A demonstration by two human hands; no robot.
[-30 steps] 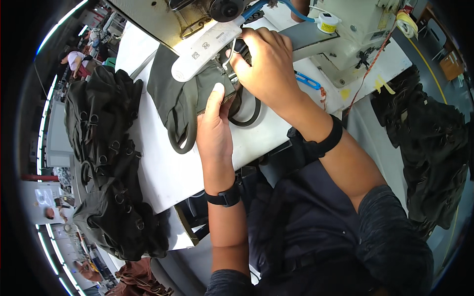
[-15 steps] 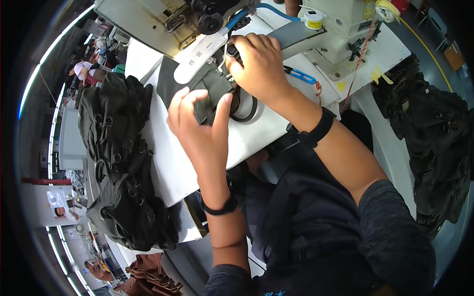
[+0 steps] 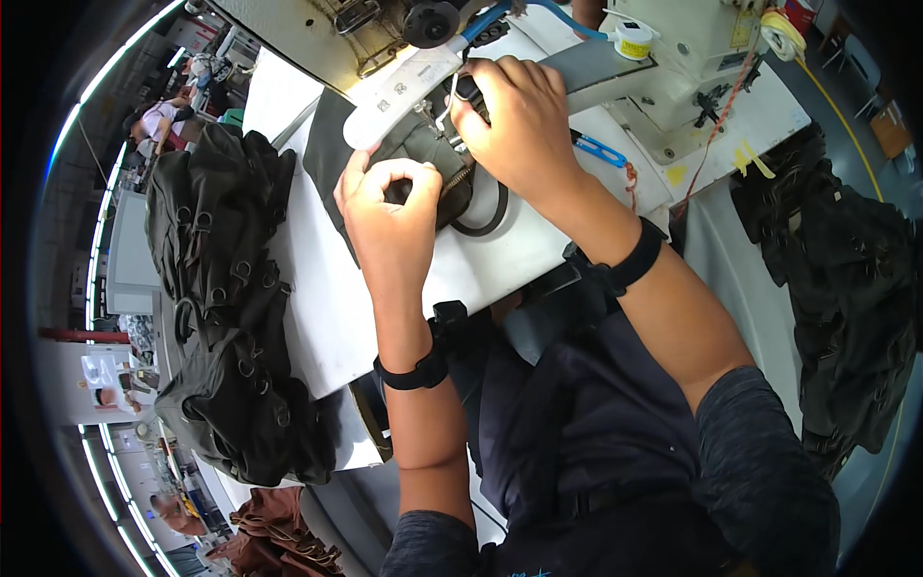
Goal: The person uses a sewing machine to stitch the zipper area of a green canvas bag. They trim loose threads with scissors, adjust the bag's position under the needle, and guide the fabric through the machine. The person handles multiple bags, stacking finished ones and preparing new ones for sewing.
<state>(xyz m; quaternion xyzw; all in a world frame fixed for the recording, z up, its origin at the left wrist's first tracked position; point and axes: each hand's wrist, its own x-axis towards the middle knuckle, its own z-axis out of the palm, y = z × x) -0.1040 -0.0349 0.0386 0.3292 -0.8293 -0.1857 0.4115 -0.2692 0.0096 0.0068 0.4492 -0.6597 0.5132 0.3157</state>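
Observation:
A dark green fabric bag piece lies on the white sewing table, under the needle area of a sewing machine. A dark strap loop hangs off its right side. Over the fabric, my left hand has thumb and forefinger pinched together; anything between them is too small to make out. My right hand is curled at the machine's metal foot parts, fingers bent around a small dark part. Its fingertips are partly hidden. A white lamp bar sits just above the fabric.
Blue thread snips lie right of my right hand, by a small white tub. Dark bags are heaped at the left, more dark bags at the right. Brown bags lie lower left. Other people work at far left.
My left hand has gone from spread fingers to a thumb-and-forefinger pinch over the fabric. My right hand stays at the foot parts. The whole view has shifted slightly.

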